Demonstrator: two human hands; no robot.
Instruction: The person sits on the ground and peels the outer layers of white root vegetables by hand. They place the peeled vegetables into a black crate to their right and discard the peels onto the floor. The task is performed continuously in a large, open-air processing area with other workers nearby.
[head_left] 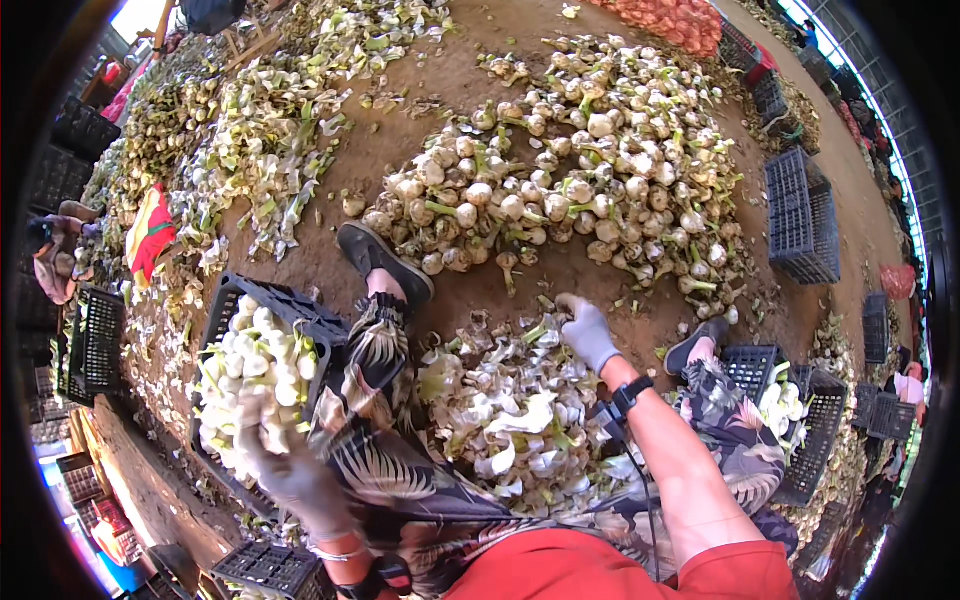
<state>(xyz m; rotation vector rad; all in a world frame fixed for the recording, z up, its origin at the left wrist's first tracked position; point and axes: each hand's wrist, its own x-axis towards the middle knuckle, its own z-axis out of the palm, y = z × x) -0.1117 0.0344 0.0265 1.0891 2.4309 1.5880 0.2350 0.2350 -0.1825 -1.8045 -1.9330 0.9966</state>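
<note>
My right hand [590, 338], in a pale glove, reaches over the far edge of a heap of papery peelings [515, 415] between my legs. Its fingers are partly stretched out and apart, and I see nothing in them. Motion smears my left hand [295, 480], also gloved, at the near side of a black crate [325, 325] full of peeled white garlic bulbs [258, 365]. Whether those fingers hold a bulb cannot be made out. Beyond my feet spreads a large pile of unpeeled garlic bulbs [610, 170], dirty, many with short green stems.
At my right leg stands another black crate [815, 440] with peeled bulbs. An upright crate [803, 215] stands further off at the right. Peelings [265, 150] cover the ground at the far left, where another person [60, 255] sits. Red net sacks [665, 22] lie at the back.
</note>
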